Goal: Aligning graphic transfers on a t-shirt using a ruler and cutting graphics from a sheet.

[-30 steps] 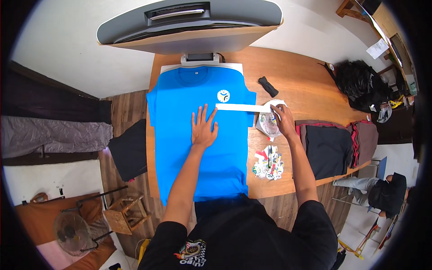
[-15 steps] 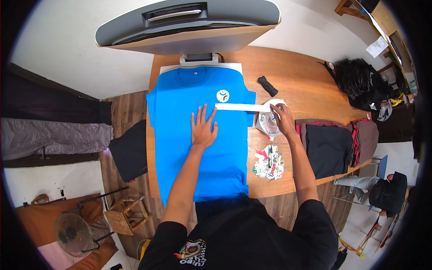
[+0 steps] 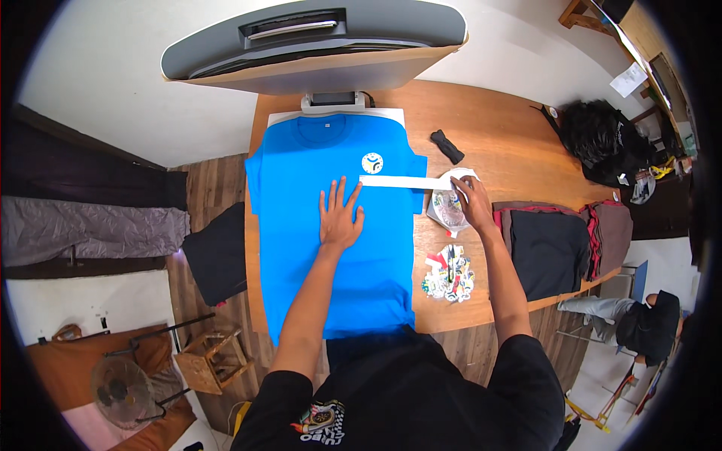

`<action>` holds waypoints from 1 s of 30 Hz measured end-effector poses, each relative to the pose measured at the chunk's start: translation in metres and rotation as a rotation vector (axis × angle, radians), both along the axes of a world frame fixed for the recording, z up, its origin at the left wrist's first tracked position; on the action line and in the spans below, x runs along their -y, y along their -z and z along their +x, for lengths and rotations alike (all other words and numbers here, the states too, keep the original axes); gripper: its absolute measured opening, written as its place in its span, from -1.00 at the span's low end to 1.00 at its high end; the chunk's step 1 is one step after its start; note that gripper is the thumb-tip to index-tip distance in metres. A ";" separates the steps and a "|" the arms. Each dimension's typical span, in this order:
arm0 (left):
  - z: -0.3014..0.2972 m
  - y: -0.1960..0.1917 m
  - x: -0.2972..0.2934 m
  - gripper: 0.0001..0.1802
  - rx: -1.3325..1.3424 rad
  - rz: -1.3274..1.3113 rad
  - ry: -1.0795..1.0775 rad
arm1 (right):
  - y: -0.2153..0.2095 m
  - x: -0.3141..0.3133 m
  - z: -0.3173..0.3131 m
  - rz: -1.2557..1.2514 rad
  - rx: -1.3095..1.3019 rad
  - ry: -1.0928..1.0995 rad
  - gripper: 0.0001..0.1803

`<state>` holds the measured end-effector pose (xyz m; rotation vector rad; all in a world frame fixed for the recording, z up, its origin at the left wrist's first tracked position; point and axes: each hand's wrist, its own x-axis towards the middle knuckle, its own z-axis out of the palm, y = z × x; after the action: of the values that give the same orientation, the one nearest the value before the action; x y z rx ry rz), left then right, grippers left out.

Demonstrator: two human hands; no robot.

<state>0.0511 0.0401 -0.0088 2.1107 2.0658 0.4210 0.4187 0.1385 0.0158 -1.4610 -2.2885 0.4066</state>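
Observation:
A blue T-shirt [image 3: 331, 278] lies spread out, collar away from me, over the white lower plate of a heat press. My left hand [image 3: 340, 222] rests flat on the shirt with its fingers spread. On the chest, to the right of that hand, sits a round white emblem [image 3: 372, 163] with dark and yellow marks. Just below the emblem a long, flat white strip [image 3: 402, 182] runs across the shirt to the right. My right hand [image 3: 469, 199] pinches the strip's right end, above a clear plastic bag [image 3: 449, 214] of printed pieces.
The grey heat press head [image 3: 316, 56] is raised beyond the collar. Loose printed cut-outs [image 3: 451, 278] lie beside the shirt, and a black cloth bundle [image 3: 447, 146] lies farther back. Folded dark garments [image 3: 545, 248] are stacked at right. Another person [image 3: 647, 327] is at far right.
Both hands and the white strip have stayed almost in place. The whole view has shifted very slightly.

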 end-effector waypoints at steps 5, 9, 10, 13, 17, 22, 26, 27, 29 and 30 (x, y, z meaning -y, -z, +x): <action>-0.002 0.001 0.000 -0.29 -0.003 -0.005 -0.008 | -0.002 0.001 -0.002 -0.003 -0.007 0.001 -0.57; -0.001 0.001 -0.001 -0.29 0.022 0.008 0.000 | -0.003 0.003 -0.001 -0.006 -0.030 0.010 -0.58; -0.001 0.001 -0.001 -0.28 0.029 0.010 0.004 | -0.004 0.002 -0.002 -0.006 -0.033 0.009 -0.58; -0.002 0.001 -0.001 -0.29 0.018 0.011 0.000 | -0.003 0.001 -0.002 0.019 -0.035 0.002 -0.58; -0.002 0.001 0.000 -0.29 0.014 0.008 0.000 | 0.001 0.003 -0.003 0.023 -0.047 0.005 -0.59; -0.001 0.000 -0.002 -0.29 0.026 -0.004 0.005 | 0.006 0.003 0.000 -0.020 -0.097 0.038 -0.60; -0.005 0.004 -0.002 -0.29 0.021 0.022 -0.003 | 0.008 -0.002 -0.003 0.015 -0.076 0.013 -0.59; -0.006 0.008 -0.001 -0.29 0.012 0.013 0.002 | 0.010 -0.004 -0.001 0.017 -0.077 0.006 -0.59; -0.005 0.012 0.001 -0.29 0.006 0.020 -0.002 | 0.012 -0.002 0.001 0.022 -0.088 0.008 -0.55; -0.005 0.013 0.001 -0.30 0.003 0.011 0.004 | 0.013 0.000 0.004 0.027 -0.095 0.004 -0.55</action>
<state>0.0462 0.0392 -0.0219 2.1189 2.0622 0.4354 0.4226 0.1388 0.0026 -1.4027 -2.2076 0.4322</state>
